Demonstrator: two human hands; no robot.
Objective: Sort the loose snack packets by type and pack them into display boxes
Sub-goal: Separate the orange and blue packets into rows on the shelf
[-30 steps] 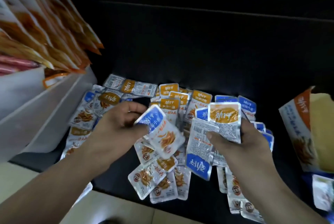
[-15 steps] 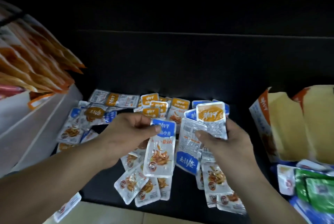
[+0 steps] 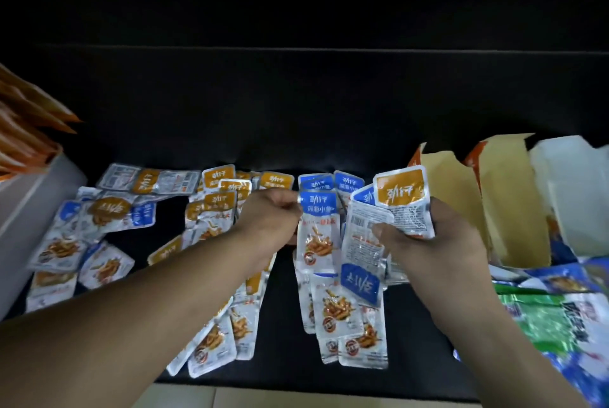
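Left hand: pinches blue-topped packet at its 3 o'clock.
Right hand: grips fanned packets (mixed colours) at its 10 o'clock.
Surface: dark seat, loose packets strewn.

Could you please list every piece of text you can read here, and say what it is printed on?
"劲仔": orange-topped packet in the right hand.
"劲仔", below it "深海小鱼": blue-topped packet in the left hand.
Print on the barcode packet: too small to read.
Characters on the green packet: blurred.
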